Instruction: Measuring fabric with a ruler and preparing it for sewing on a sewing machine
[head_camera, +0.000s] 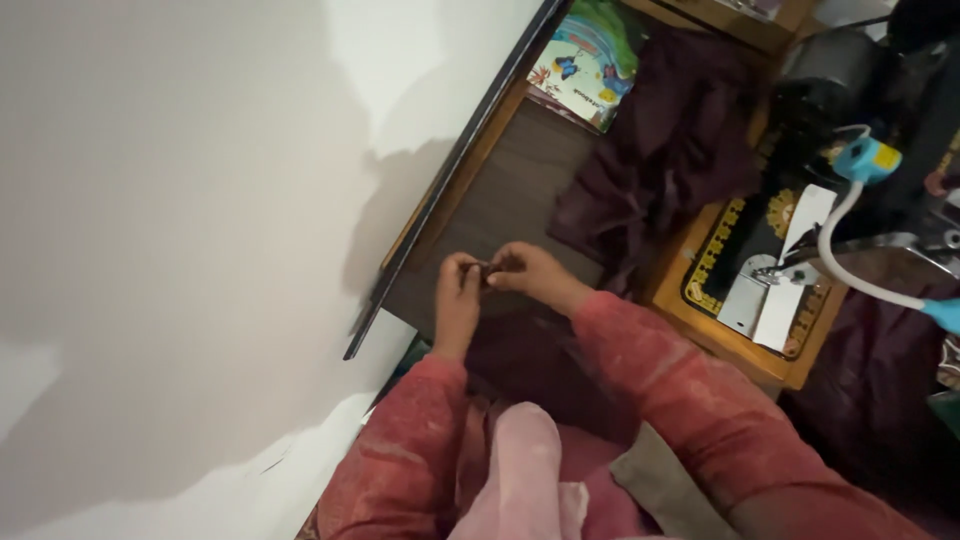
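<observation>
Left hand (458, 293) and right hand (522, 270) each with grip pinching 1 small dark piece (485, 269) over table (520, 170), maroon cloth (665, 150) nearby.

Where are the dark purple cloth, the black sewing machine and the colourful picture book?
Dark purple crumpled cloth (668, 150), head view, middle folds.
Black sewing machine with gold ornament (745, 235), head view, flat bed.
Colourful picture book (585, 65), head view, cover.

Table top (520, 190): dark matt wood grain, paler wood edging. Fabric heap (670, 150): soft, creased, dull maroon cloth. Sewing machine (800, 230): glossy black body, bright metal plates. Lamp neck (850, 270): smooth white plastic. Booklet (585, 60): glossy printed paper. Sleeves (690, 390): fuzzy red knit. Wall (180, 200): smooth matt white.
</observation>
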